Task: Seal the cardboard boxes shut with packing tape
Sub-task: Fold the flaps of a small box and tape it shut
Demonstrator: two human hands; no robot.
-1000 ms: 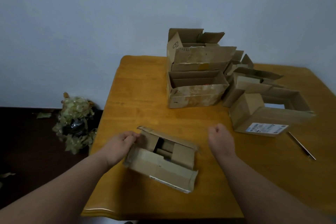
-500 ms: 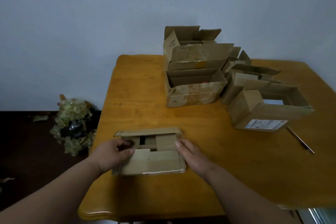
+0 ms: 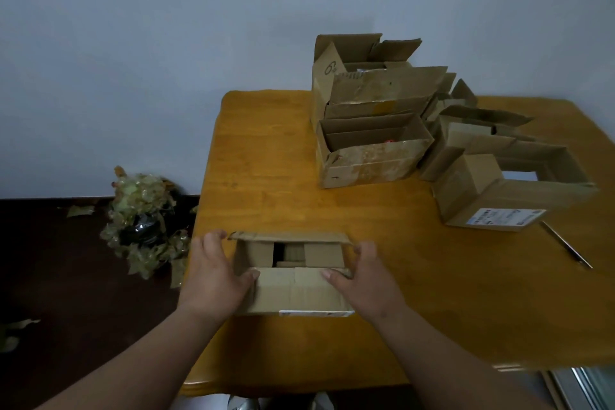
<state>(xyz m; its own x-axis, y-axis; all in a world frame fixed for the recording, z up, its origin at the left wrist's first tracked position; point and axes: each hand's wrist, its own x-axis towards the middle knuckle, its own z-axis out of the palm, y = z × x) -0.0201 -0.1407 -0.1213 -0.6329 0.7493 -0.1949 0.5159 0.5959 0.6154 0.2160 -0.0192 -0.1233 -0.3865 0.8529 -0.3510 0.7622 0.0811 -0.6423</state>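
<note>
A small cardboard box point(image 3: 299, 293) lies near the front edge of the wooden table point(image 3: 266, 160), its top flaps partly open with a gap showing the inside. My left hand point(image 3: 213, 273) holds its left end, fingers around the far corner and thumb on the near flap. At the right end, my right hand point(image 3: 366, 280) grips the same way, thumb pressing the near flap. No roll of packing tape is in view.
Several open cardboard boxes stand at the back: a tall stack point(image 3: 372, 93), a low open box point(image 3: 369, 156), and a labelled box point(image 3: 512, 190) on the right. A thin pen-like tool point(image 3: 565, 248) lies beside it. A crumpled leafy heap point(image 3: 143, 223) sits on the dark floor to the left.
The small box has turned from a slanted position to square in front of me. My right hand came down from above the table onto the box's right end, and the far flap has lowered.
</note>
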